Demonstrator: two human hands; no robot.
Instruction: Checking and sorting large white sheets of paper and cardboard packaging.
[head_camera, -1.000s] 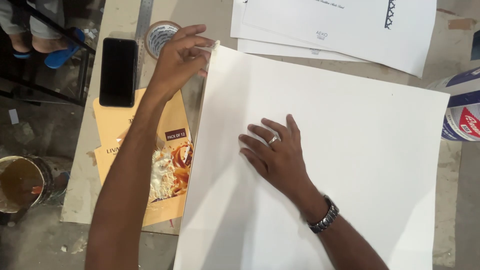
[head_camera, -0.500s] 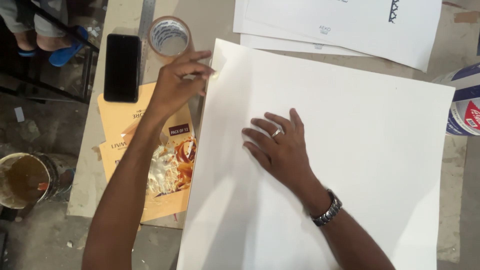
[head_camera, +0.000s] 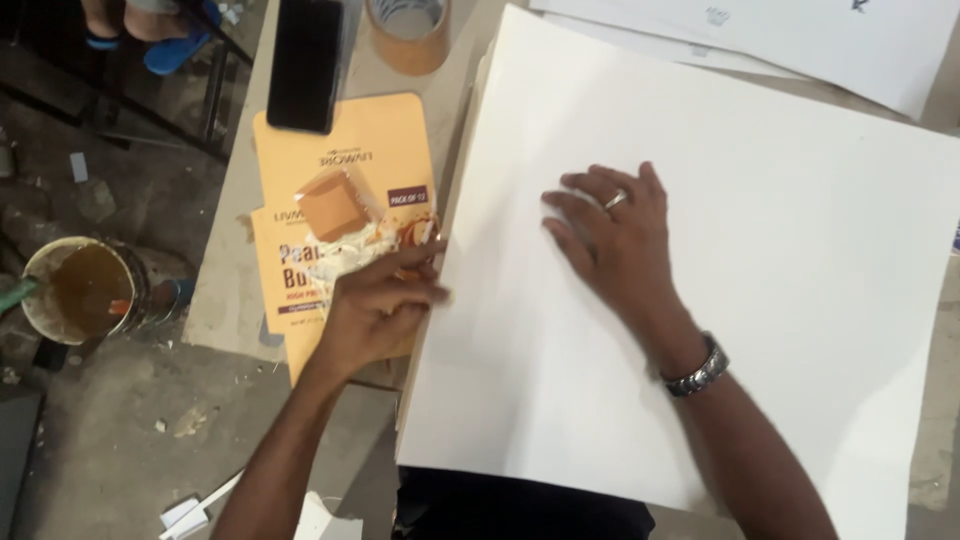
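Centrally, one large white sheet (head_camera: 760, 300) fills most of the frame, lying flat on the counter (head_camera: 230, 290), its left edge running from the upper centre down to the lower centre. At least two further white sheets (head_camera: 800, 40) overlap along the upper right edge. Two orange printed packets (head_camera: 370, 150), one partly over the other, lie left of centre beside the large sheet; the lower one is torn open, with pale crumpled material showing and a small orange flap (head_camera: 332, 205) on top. One black phone (head_camera: 305, 62) rests face up at upper left, touching the top of the upper packet. One roll of brown tape (head_camera: 408, 30) stands just right of the phone. One round tin (head_camera: 80, 290) at the left edge, on the floor, holds brown liquid.

The right hand (head_camera: 615, 240), with a ring and a wristwatch, lies palm down and fingers spread on the large sheet, gripping nothing. The left hand (head_camera: 385, 305), somewhat blurred, has fingers curled at the sheet's left edge over the torn packet; whether it grips the edge cannot be told.
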